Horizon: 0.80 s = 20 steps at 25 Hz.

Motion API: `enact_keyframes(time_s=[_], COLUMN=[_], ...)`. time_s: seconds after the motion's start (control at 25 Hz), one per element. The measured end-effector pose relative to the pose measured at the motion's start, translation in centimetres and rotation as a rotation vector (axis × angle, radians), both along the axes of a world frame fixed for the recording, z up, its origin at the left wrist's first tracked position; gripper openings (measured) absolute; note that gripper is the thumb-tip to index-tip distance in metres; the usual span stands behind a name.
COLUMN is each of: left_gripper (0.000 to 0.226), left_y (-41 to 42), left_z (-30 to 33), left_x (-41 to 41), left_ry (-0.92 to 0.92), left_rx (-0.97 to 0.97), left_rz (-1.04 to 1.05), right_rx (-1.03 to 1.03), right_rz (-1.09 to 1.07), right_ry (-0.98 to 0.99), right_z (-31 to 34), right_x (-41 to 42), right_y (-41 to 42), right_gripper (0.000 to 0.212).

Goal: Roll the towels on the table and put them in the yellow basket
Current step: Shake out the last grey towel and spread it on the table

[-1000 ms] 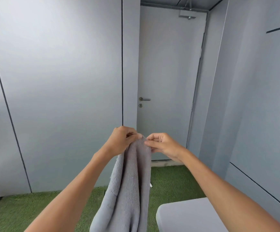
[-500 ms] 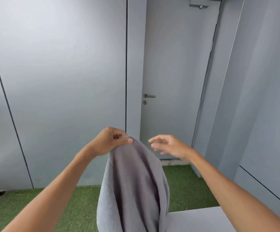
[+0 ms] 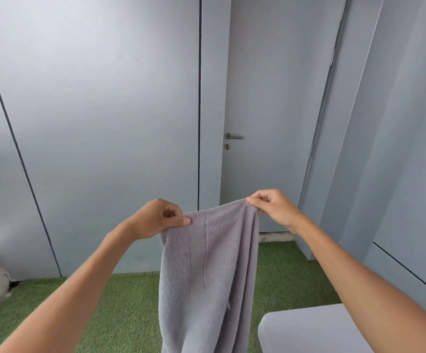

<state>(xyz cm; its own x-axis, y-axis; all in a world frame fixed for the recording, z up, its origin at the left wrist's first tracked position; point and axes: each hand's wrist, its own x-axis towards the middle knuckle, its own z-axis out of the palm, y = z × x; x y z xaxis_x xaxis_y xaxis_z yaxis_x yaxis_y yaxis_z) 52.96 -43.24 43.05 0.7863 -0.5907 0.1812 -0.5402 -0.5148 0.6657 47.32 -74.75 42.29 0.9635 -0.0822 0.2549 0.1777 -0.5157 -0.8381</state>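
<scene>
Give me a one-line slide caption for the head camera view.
Both hands, left hand and right hand, pinch a grey towel by its top edge, hanging.

A grey towel (image 3: 206, 271) hangs at 6 o'clock, held up by its top edge. The left hand (image 3: 155, 219) pinches the corner toward 9 o'clock, the right hand (image 3: 274, 206) the corner toward 3 o'clock. A grey table (image 3: 306, 329) corner sits at 5 o'clock on green turf (image 3: 120, 309). A closed door (image 3: 270, 98) with its handle (image 3: 233, 136) stands at 12 o'clock.
</scene>
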Motion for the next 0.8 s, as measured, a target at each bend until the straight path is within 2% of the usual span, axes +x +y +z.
enact_keyframes(time_s=[0.16, 0.24, 0.32, 0.4, 0.48, 0.6, 0.64, 0.76, 0.8], left_gripper=[0.024, 0.025, 0.025, 0.030, 0.034, 0.030, 0.028, 0.025, 0.023], left_y=[-0.5, -1.8, -3.1, -4.3, -4.8, -4.6, -4.3, -2.8, -1.9], left_z=[0.2, 0.9, 0.9, 0.3, -0.1, 0.5, 0.7, 0.9, 0.6], left_x=[0.1, -0.1, -0.1, -0.1, 0.2, 0.3, 0.3, 0.1, 0.3], left_ry=[-0.113, -0.190, -0.233, -0.201, -0.096, 0.096, 0.132, 0.160, 0.177], left_rx=[-0.014, -0.056, 0.012, 0.053, -0.056, -0.307, -0.354, -0.452, -0.506], left_rz=[0.117, 0.211, 0.287, 0.372, 0.460, 0.539, 0.557, 0.611, 0.631], right_rx=[-0.065, -0.089, -0.025, 0.092, 0.145, -0.008, -0.052, 0.063, 0.068], right_rz=[-0.215, -0.207, -0.119, -0.023, 0.009, -0.021, -0.042, -0.037, -0.006], right_ry=[-0.065, -0.085, -0.066, -0.077, -0.135, -0.131, -0.142, -0.256, -0.265], right_z=[-2.4, -4.0, -5.1, -5.4, -5.7, -6.7, -7.2, -7.4, -7.2], right_x=[0.8, 0.0, -1.6, -3.7, -5.1, -5.3, -5.0, -3.9, -3.5], right_y=[2.0, 4.9, 8.5, 12.1, 14.7, 16.8, 17.4, 17.0, 16.4], right_gripper=[0.014, 0.013, 0.018, 0.023, 0.033, 0.066, 0.063, 0.022, 0.017])
